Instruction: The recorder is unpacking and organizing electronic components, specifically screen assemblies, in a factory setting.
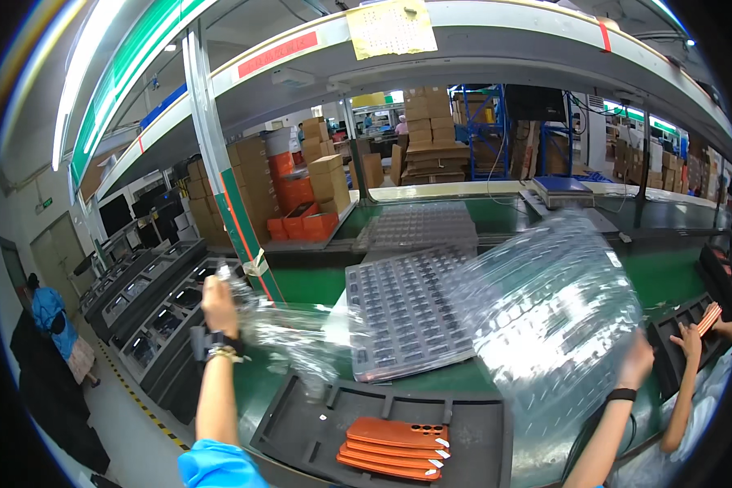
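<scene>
My left hand is closed on a crumpled sheet of clear plastic film, which trails over the bench. At the right, my right hand grips the edge of a large, shiny clear plastic sheet, perhaps a thin tray; motion smears it and the fingers. Between my hands lies a clear blister tray with rows of small dark parts. Nearest me is a black tray holding several stacked orange phone back covers, the top one with camera holes.
Another clear tray lies farther back. A co-worker's hand at right holds orange covers by a black tray. A post stands at left, near racks of black trays. A shelf spans overhead.
</scene>
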`<state>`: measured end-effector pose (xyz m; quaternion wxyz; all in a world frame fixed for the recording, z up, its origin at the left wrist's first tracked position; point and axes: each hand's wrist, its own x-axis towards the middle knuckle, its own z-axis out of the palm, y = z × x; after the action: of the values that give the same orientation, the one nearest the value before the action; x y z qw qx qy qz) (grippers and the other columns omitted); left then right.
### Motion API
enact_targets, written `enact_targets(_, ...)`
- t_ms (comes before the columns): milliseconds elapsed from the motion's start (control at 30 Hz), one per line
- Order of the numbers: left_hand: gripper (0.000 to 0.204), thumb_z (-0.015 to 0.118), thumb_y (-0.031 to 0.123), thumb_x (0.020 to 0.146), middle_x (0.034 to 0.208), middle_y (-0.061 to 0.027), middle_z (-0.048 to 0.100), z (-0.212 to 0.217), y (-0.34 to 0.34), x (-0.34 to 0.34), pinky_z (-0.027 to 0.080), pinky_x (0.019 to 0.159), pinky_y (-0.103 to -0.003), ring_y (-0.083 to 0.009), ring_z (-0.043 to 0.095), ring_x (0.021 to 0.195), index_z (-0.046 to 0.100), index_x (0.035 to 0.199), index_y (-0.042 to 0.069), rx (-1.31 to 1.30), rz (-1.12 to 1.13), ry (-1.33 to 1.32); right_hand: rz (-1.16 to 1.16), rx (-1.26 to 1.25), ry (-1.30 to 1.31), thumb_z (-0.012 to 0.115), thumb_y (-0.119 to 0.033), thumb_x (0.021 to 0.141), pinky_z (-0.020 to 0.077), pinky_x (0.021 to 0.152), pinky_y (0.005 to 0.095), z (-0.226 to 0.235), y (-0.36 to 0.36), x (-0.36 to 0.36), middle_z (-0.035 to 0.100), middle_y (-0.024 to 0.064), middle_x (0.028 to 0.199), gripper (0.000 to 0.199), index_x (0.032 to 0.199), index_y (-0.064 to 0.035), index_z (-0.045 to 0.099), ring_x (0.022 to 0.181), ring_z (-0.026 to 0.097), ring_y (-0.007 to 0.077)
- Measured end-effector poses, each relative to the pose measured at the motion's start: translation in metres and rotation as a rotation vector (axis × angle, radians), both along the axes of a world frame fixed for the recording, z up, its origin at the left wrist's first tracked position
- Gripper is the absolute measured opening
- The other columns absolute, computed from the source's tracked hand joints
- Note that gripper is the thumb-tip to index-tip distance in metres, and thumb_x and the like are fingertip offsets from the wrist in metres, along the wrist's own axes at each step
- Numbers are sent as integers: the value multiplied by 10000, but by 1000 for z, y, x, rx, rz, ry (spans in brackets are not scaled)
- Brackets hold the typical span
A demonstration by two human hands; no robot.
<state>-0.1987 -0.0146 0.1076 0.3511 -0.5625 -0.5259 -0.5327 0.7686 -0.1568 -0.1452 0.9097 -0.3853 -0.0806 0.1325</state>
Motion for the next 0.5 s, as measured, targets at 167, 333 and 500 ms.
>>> enact_targets(167,101,547,78,911,888,-241,597,-2,-50,-34,471,680,-464,-429,587,825,524,904,-20,-219,68,83,177,163,25,562,-66,891,341,371,180,38,1,-45,688,86,980,119,983,2,596,509,514,42)
enact_targets(333,316,570,211,896,811,-172,657,9,-66,70,510,643,-423,-359,657,714,484,1168,75,-792,-309,0,316,121,-145,571,-107,915,317,358,170,97,23,-134,680,75,918,168,1029,17,583,468,454,20)
enact_targets(500,702,138,572,993,1299,-208,551,-60,-25,41,379,1048,-448,-378,499,1223,555,1296,95,-1347,-374,140,544,-113,-460,502,-225,931,408,926,296,60,41,-107,648,56,1056,317,1150,-37,633,1049,570,148)
